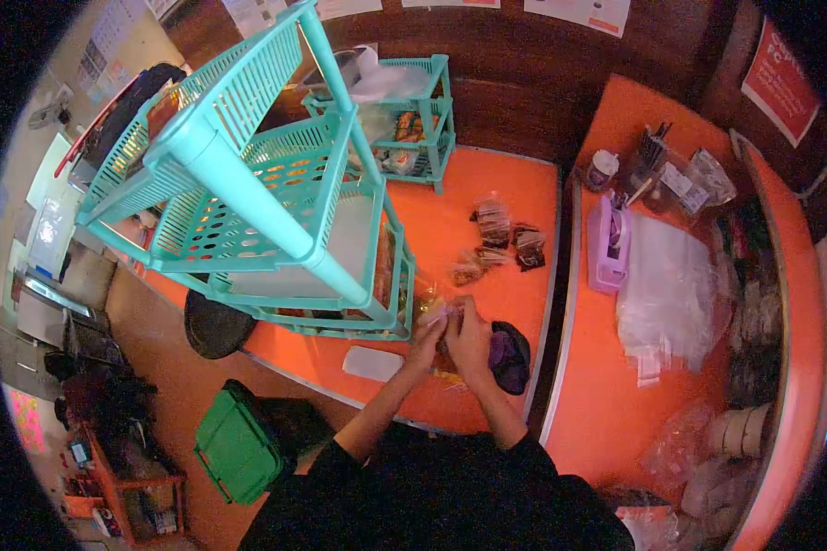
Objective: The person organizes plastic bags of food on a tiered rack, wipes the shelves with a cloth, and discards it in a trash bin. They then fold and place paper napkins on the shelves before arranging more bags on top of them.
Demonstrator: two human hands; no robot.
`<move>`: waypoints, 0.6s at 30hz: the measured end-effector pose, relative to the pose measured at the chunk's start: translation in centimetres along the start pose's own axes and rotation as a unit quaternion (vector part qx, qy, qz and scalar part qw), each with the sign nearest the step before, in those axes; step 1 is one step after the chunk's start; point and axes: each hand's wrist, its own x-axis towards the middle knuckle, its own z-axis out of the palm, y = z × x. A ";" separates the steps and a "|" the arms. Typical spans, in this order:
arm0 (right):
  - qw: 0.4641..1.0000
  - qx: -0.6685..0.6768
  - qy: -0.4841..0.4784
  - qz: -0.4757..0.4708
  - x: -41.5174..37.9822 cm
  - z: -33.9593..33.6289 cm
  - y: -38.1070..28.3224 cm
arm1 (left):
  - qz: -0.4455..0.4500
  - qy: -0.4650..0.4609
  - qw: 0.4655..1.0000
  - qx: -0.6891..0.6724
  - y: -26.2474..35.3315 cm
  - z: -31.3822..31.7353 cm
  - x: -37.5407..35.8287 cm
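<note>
Over the orange table (515, 188), my left hand (424, 342) and my right hand (469, 342) are close together. The fingers of both are closed on a clear plastic packet (432, 310), its contents too blurred to make out. Beyond them lie several small clear packets with dark contents (493, 225). A dark purple pouch-like item (509, 356) lies just right of my right hand. To the left of my left hand is a flat whitish rectangular item (371, 364).
A tall turquoise rack (239, 197) stands close on the left, a smaller rack (441, 115) behind. On the right table are a pink tape dispenser (608, 243), clear plastic bags (666, 294) and a cup (602, 169). A green-lidded bin (239, 445) stands on the floor.
</note>
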 end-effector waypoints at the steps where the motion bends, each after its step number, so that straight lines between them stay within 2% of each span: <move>1: 0.999 -0.012 -0.025 0.037 0.0 -0.1 -0.2 | 0.001 0.001 1.000 -0.001 -0.6 -0.4 -0.1; 2: 0.999 -0.011 -0.025 0.035 0.2 0.1 0.2 | -0.003 -0.004 1.000 -0.023 -1.7 -1.2 0.1; 4: 0.989 -0.139 0.044 0.021 1.5 0.3 1.9 | -0.004 -0.008 0.999 -0.046 -3.8 -3.1 0.6; 5: 0.989 -0.138 0.044 0.019 2.8 -0.2 2.3 | -0.052 0.008 0.996 -0.079 -4.5 -3.9 0.7; 6: 0.979 -0.188 0.018 -0.071 4.5 -1.0 2.9 | -0.101 0.024 0.988 -0.112 -5.3 -4.7 0.5; 7: 0.959 -0.235 -0.008 -0.161 5.8 -1.5 3.4 | -0.099 0.026 0.988 -0.112 -5.5 -5.0 0.0; 9: 0.955 -0.237 -0.023 -0.175 8.4 -0.9 5.5 | -0.058 -0.033 0.988 -0.142 -5.4 -5.3 -0.4; 14: 0.944 -0.252 -0.043 -0.210 10.7 0.0 8.2 | 0.002 -0.050 0.990 -0.132 -2.3 -4.3 -3.0; 18: 0.955 -0.158 -0.040 -0.250 9.6 -2.5 7.2 | 0.011 -0.053 0.992 -0.112 -1.6 -4.4 -4.2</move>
